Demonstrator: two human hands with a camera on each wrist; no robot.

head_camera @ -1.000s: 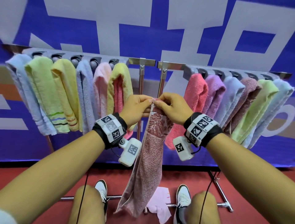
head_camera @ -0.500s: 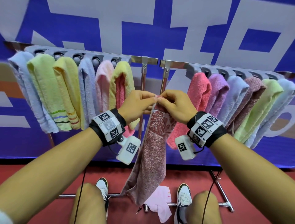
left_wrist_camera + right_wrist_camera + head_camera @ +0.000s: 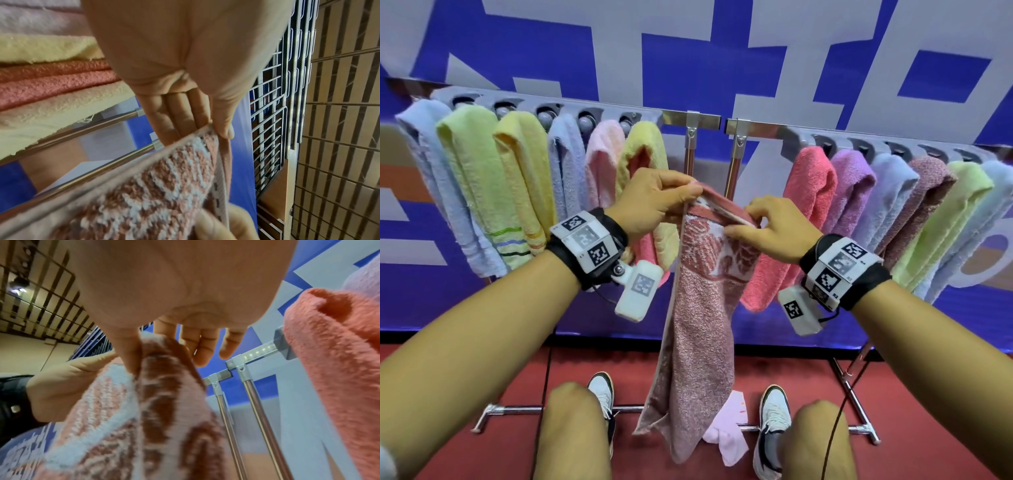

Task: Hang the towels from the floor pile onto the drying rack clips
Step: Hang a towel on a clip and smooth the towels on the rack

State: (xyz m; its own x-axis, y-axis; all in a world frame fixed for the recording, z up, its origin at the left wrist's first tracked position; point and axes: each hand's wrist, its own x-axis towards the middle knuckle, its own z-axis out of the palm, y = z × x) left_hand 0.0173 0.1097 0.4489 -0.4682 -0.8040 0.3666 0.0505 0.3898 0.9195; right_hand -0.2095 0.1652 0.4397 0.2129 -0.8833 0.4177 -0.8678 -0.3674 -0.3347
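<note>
Mid-hang: left hand (image 3: 654,202) and right hand (image 3: 774,233) each pinch the top hem of the dusty-pink patterned terry towel (image 3: 698,325), spread taut; next, I judge, lift the hem into a free grey rack clip (image 3: 626,124).

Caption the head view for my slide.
Both hands pinch a dusty-pink patterned terry towel by its top edge before the towel-filled metal drying rack.

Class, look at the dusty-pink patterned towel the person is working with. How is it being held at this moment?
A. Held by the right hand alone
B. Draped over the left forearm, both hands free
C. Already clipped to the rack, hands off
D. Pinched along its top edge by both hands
D: the left hand and right hand each pinch the top edge of the dusty-pink patterned towel, which hangs down between them.
</note>
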